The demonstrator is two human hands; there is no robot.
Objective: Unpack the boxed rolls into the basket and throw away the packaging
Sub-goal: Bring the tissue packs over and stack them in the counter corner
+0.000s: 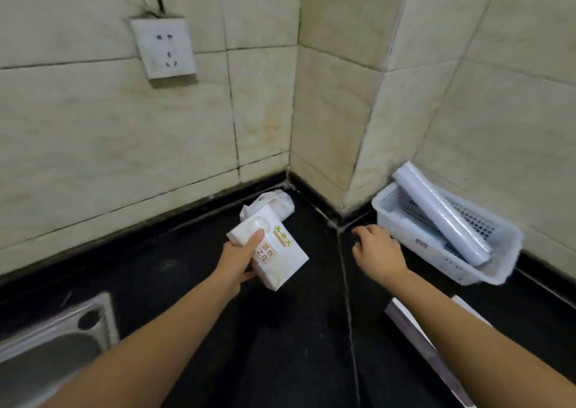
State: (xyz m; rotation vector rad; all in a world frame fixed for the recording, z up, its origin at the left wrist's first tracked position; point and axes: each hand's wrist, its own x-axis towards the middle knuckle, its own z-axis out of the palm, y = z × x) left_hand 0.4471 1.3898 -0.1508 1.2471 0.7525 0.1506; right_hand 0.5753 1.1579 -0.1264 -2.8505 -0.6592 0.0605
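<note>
1. Head view: the left hand (238,259) has its fingers (256,238) wrapped round a white rectangular paper-wrapped pack (269,250), held above the black stone worktop (280,345), well left of the white perforated plastic basket (448,236).
2. The right hand (378,248) hovers just left of the basket, loosely curled and holding nothing; it is the nearer hand.
3. A long white film-wrapped roll (442,217) lies in the basket, its long axis slanting from the far-left corner towards the near right.
4. A long flat box (420,329) lies on the worktop in front of the basket, partly hidden by the right forearm.
5. The pack carries green and gold Chinese characters, too blurred to read.
</note>
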